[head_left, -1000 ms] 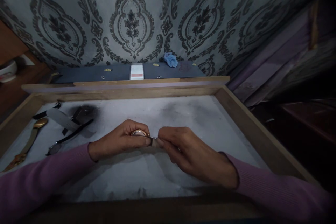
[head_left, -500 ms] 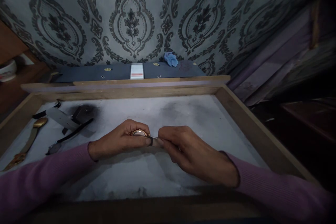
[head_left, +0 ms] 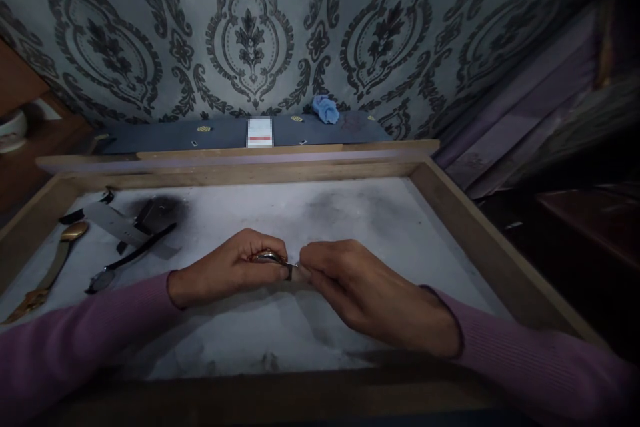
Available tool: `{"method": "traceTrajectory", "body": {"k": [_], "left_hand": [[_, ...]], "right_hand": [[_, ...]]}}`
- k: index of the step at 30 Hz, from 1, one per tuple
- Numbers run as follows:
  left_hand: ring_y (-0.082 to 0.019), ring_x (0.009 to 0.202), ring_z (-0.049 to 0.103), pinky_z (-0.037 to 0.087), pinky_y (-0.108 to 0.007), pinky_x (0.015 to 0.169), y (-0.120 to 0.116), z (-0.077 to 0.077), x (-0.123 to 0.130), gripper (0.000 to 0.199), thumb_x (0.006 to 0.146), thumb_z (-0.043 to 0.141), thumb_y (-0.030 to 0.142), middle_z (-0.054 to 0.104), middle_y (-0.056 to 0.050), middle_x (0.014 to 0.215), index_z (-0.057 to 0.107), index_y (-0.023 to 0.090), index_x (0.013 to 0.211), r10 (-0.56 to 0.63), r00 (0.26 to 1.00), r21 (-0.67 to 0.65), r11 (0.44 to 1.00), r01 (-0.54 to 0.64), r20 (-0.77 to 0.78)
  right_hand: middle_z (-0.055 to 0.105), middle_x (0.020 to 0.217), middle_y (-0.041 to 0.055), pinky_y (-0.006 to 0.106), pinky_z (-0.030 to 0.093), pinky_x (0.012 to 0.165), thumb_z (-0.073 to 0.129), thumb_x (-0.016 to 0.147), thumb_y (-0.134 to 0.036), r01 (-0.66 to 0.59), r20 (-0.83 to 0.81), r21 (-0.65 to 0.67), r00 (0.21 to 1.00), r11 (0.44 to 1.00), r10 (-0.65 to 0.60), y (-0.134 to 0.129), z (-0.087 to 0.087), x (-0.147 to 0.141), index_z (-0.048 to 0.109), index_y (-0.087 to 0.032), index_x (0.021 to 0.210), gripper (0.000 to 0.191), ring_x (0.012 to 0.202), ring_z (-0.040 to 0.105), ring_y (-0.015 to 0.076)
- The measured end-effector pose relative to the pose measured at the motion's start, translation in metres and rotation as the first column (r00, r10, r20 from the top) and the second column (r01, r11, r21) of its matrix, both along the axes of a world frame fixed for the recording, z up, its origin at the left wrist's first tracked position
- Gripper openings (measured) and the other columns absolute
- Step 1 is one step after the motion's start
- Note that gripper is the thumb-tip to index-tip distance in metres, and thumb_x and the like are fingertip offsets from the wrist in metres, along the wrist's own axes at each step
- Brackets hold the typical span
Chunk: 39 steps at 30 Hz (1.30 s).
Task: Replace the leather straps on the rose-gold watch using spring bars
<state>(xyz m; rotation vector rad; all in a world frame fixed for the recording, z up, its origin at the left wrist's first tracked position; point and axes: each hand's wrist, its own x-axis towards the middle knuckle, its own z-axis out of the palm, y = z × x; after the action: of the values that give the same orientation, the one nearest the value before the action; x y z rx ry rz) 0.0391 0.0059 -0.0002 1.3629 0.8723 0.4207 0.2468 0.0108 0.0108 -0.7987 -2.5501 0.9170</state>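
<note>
My left hand [head_left: 240,263] is closed around a wristwatch with a round gold-rimmed case [head_left: 269,257], which is tilted so that its dial is hard to see. A short flat band [head_left: 296,273], dark at one end and paler at the other, runs from the left thumb to the right fingertips; it looks like the watch strap. My right hand [head_left: 370,293] is closed in a pinch on its paler end. A thin bright bit shows beside the right fingertips, too small to make out. Both hands are above the white floor of a wooden tray.
The tray's wooden rim [head_left: 465,227] surrounds the work area. At left lie a gold watch [head_left: 55,260], a black-strapped watch [head_left: 135,253] and a flat grey strip [head_left: 113,223]. Behind the tray are a white box [head_left: 260,133] and a crumpled blue cloth [head_left: 325,109].
The gold-rimmed watch case has tilted, so its face shows less than before. Both hands keep their grips in nearly the same place; the view has shifted slightly.
</note>
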Motion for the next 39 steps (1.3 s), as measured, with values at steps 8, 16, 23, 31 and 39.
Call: {"method": "traceTrajectory", "body": {"k": [8, 16, 23, 31, 39], "left_hand": [[-0.007, 0.053, 0.028, 0.022, -0.021, 0.049, -0.0010, 0.0014, 0.0014, 0.024, 0.083, 0.058, 0.035, 0.035, 0.007, 0.057, 0.055, 0.014, 0.071, 0.006, 1.000, -0.011, 1.000, -0.006, -0.005], [-0.007, 0.052, 0.026, 0.020, -0.022, 0.048, 0.0003, -0.0012, -0.0011, 0.021, 0.082, 0.059, 0.030, 0.034, 0.007, 0.056, 0.054, 0.015, 0.069, 0.008, 1.000, -0.017, 1.000, -0.008, 0.024], [-0.008, 0.052, 0.027, 0.021, -0.022, 0.048, 0.0010, -0.0010, -0.0014, 0.026, 0.082, 0.060, 0.034, 0.034, 0.007, 0.056, 0.053, 0.015, 0.067, 0.024, 0.999, -0.039, 0.999, -0.022, 0.037], [-0.008, 0.053, 0.027, 0.021, -0.023, 0.049, 0.0022, -0.0003, -0.0020, 0.029, 0.080, 0.062, 0.040, 0.035, 0.006, 0.056, 0.056, 0.014, 0.069, 0.019, 1.000, -0.016, 1.000, -0.019, 0.009], [-0.008, 0.054, 0.028, 0.022, -0.023, 0.050, 0.0032, 0.0016, -0.0010, 0.028, 0.079, 0.062, 0.038, 0.036, 0.006, 0.056, 0.055, 0.014, 0.068, 0.015, 1.000, -0.024, 1.000, -0.014, 0.027]], "right_hand": [[0.037, 0.058, -0.0042, 0.022, 0.025, 0.049, 0.040, 0.082, -0.005, -0.001, 0.004, -0.004, 1.000, 1.000, 0.001, 0.0010, -0.0009, -0.0005, 0.028, -0.020, 0.064, 0.026, 0.051, 0.035, 0.0076], [0.036, 0.058, -0.0045, 0.022, 0.026, 0.049, 0.039, 0.081, -0.005, 0.007, -0.026, -0.008, 1.000, 1.000, -0.008, -0.0001, -0.0010, 0.0003, 0.027, -0.020, 0.064, 0.026, 0.051, 0.034, 0.0074], [0.036, 0.058, -0.0044, 0.022, 0.026, 0.049, 0.039, 0.082, -0.005, -0.002, -0.044, 0.007, 0.999, 1.000, 0.002, 0.0001, -0.0010, 0.0001, 0.027, -0.020, 0.064, 0.026, 0.051, 0.033, 0.0074], [0.035, 0.059, -0.0044, 0.022, 0.026, 0.049, 0.039, 0.083, -0.007, 0.007, -0.041, 0.007, 0.999, 1.000, -0.006, -0.0001, 0.0005, -0.0003, 0.027, -0.020, 0.065, 0.026, 0.051, 0.033, 0.0079], [0.035, 0.059, -0.0042, 0.022, 0.026, 0.049, 0.038, 0.086, -0.009, -0.006, -0.061, 0.008, 0.998, 1.000, 0.006, 0.0010, -0.0007, -0.0012, 0.026, -0.020, 0.064, 0.027, 0.051, 0.033, 0.0077]]}}
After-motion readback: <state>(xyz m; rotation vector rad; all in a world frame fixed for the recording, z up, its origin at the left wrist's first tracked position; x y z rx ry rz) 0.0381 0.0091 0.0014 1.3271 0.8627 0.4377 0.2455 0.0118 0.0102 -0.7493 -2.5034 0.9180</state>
